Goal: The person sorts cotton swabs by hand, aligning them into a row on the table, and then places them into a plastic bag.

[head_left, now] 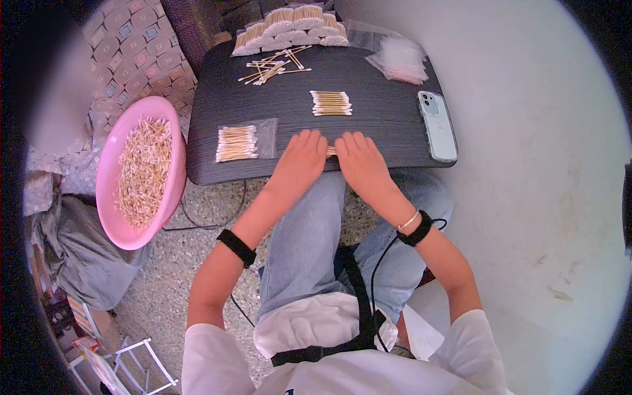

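Observation:
My left hand (301, 158) and my right hand (362, 161) are side by side at the near edge of the dark table (388, 112). Between them shows the middle of a small bundle of cotton swabs (331, 151), its two ends covered by my curled fingers. Just beyond lies a neat row of cotton swabs (331, 103) with white tips. To the left of my left hand, a clear plastic bag (267, 138) lies flat with more swabs (236, 143) lined up in it.
Packed swab bundles (293, 26) are stacked at the table's far edge, with loose swabs (270, 69) before them. Clear bags (400, 59) lie at the far right, above a phone (437, 128). A pink basin (108, 181) full of swabs stands left of the table.

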`<state>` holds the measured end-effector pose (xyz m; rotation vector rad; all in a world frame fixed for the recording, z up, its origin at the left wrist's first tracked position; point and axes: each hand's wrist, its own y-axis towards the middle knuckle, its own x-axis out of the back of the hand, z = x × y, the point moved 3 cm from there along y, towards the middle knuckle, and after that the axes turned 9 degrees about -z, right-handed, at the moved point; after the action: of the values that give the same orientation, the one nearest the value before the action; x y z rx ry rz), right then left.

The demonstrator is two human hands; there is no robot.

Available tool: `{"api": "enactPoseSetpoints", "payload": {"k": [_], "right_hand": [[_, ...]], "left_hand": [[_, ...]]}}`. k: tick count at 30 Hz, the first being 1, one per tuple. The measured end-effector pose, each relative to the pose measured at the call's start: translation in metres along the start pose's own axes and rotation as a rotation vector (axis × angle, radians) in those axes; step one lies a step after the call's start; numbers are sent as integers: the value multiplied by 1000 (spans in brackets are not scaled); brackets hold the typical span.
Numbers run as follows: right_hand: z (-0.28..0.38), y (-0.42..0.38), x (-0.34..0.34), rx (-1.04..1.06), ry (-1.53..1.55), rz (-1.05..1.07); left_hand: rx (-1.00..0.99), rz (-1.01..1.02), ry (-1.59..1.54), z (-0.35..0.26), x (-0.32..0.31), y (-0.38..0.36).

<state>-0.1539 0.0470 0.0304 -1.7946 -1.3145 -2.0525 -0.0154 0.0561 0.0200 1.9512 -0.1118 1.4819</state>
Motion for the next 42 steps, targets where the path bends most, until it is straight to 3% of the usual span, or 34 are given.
{"api": "enactPoseSetpoints", "payload": {"k": [5, 7, 10, 16, 19, 23, 25, 28, 32, 35, 38, 41, 42], "right_hand": [[12, -9, 34, 14, 118, 52], [14, -15, 46, -68, 341, 134], [15, -31, 50, -239, 575, 329], [28, -27, 64, -365, 975, 504], [33, -31, 57, -409, 1097, 443], [35, -40, 47, -382, 1103, 361], [37, -47, 42, -448, 1280, 422], [33, -54, 44, -641, 1702, 666], [43, -54, 47, -800, 2039, 865], [49, -47, 51, -897, 1960, 778], [56, -46, 51, -826, 1610, 466], [61, -45, 58, -625, 1055, 304], [64, -46, 57, -641, 1094, 294]], "left_hand": [[76, 56, -311, -5, 19, -13], [70, 115, -389, -12, 31, -21], [315, 222, -773, -21, 43, -27], [526, -217, -1532, -38, 29, -26], [519, -240, -1515, -45, 27, -19], [508, -126, -1488, -46, 26, -26], [488, -144, -1489, -44, 29, -31], [139, -343, -898, -42, 47, -38], [89, -285, -590, -45, 56, -47], [162, -385, -520, -41, 54, -45], [271, -431, -516, -40, 50, -44], [332, -451, -509, -39, 47, -46], [334, -450, -493, -38, 50, -45]]}}
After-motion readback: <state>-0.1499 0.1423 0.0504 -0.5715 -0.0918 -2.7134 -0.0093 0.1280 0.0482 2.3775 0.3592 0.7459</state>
